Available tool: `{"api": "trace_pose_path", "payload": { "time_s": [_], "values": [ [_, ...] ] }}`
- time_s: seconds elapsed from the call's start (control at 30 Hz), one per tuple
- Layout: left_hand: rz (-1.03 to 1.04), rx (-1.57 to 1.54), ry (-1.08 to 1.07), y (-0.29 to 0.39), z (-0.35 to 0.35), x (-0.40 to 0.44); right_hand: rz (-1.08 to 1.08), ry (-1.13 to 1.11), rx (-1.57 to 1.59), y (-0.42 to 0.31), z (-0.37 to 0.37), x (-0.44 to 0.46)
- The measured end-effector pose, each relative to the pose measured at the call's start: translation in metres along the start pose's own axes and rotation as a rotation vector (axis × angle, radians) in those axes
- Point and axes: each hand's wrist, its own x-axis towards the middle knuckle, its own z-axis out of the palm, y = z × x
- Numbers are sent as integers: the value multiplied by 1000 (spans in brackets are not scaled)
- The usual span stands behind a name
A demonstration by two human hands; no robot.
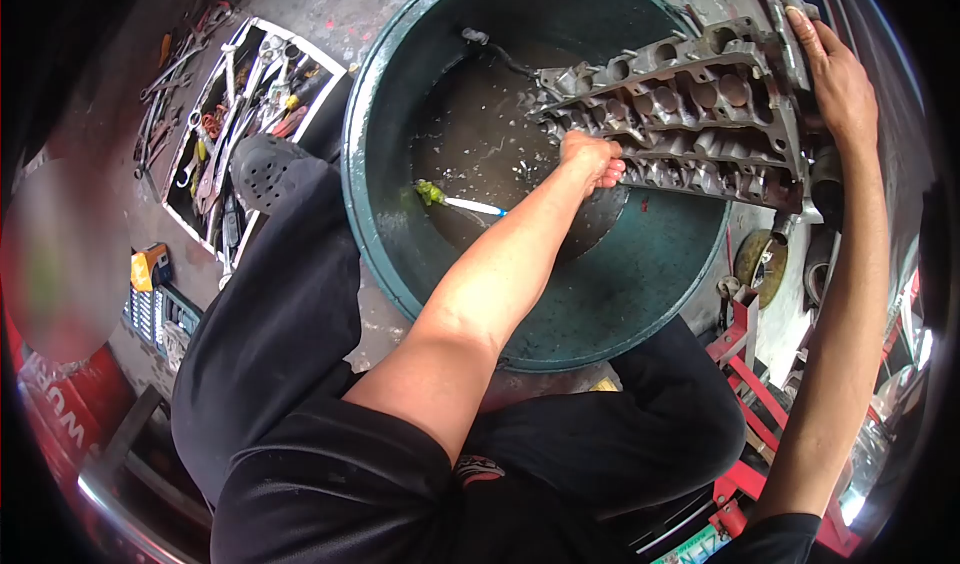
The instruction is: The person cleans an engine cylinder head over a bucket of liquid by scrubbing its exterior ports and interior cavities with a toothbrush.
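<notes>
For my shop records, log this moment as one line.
Left hand: curled at inner end of long grey metal cylinder head | right hand: at outer end | placement: partly over round green tub with murky water

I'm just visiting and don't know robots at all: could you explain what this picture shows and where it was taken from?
There's no robot here, just a person using two bare hands. The single picture comes from a camera worn on the head, looking forward and down.

A round green tub stands on the floor, with murky liquid inside. The right hand holds one end of a large metal part that slants over the tub. The left hand is curled at its other end; I can't tell whether it holds anything.

A blue-and-white handle lies in the tub, and a white-edged tray of hand tools sits to the left.
</notes>
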Motion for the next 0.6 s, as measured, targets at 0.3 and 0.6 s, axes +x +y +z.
{"api": "trace_pose_path", "payload": {
  "time_s": [0.3,0.6],
  "values": [
    [140,-14,-29,-13,-2,1,52,-50,-14,8,3,8],
    [1221,1856,101,49,-126,32,-168,-73,282,71,35,36]
  ]
}}
